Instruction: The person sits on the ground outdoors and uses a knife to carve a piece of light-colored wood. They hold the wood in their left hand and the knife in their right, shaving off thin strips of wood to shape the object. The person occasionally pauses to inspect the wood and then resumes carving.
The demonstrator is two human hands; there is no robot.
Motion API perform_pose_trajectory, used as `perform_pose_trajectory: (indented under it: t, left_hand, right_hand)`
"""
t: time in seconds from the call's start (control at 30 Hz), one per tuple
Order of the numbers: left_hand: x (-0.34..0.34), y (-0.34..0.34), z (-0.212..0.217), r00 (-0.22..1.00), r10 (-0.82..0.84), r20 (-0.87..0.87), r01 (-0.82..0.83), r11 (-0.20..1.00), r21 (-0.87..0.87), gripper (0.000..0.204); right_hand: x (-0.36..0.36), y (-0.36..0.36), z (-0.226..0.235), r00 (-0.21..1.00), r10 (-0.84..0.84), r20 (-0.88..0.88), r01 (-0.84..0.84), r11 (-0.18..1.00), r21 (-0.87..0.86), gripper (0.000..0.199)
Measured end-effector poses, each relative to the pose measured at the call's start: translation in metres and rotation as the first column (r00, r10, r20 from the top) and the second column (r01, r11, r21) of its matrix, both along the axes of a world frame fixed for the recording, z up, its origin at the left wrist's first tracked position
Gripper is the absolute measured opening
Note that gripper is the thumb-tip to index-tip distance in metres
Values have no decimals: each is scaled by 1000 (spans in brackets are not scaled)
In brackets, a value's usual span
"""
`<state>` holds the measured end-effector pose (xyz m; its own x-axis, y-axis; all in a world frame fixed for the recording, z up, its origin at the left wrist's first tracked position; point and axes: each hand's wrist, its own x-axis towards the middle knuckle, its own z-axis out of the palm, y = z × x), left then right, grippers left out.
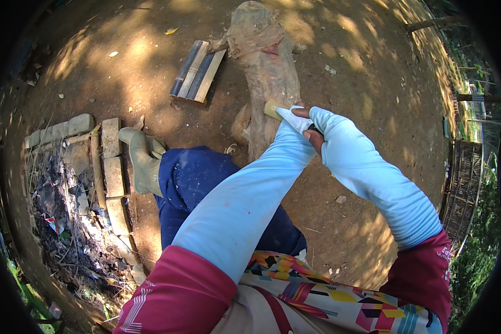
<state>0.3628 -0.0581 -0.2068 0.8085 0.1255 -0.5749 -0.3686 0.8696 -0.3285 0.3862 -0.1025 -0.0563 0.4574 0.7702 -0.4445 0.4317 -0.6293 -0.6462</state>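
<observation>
My two hands meet in front of me, both in light blue sleeves. The sleeve covers my left hand (pixel 298 132) and its fingers are hidden. At its end shows a white, wedge-shaped patch (pixel 292 118), which I cannot tell for cloth or a blade. Beyond that patch sticks out the pale yellow end of a short bamboo piece (pixel 273 108). My right hand (pixel 317 133) is closed against the left one, its bare fingers curled about something small and dark. Below the bamboo lies a weathered log (pixel 266 69) with a reddish cut in its top.
Several split bamboo pieces (pixel 197 72) lie side by side left of the log. A brick border (pixel 116 189) surrounds ash and litter (pixel 67 211) at the left. My boot (pixel 145 167) stands beside it on bare earth. A woven bamboo panel (pixel 463 186) is at the right.
</observation>
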Motion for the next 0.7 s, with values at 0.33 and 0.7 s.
perform_pose_trajectory:
  t: [0.33, 0.7]
  left_hand:
    - [0, -1, -30, 988, 35, 150, -43, 998, 51, 38]
    - [3, -14, -71, 877, 306, 371, -223, 942, -252, 38]
  right_hand:
    - [-18, -17, -39, 990, -88, 106, 68, 983, 172, 42]
    - [-35, -2, -51, 628, -661, -412, 684, 721, -114, 43]
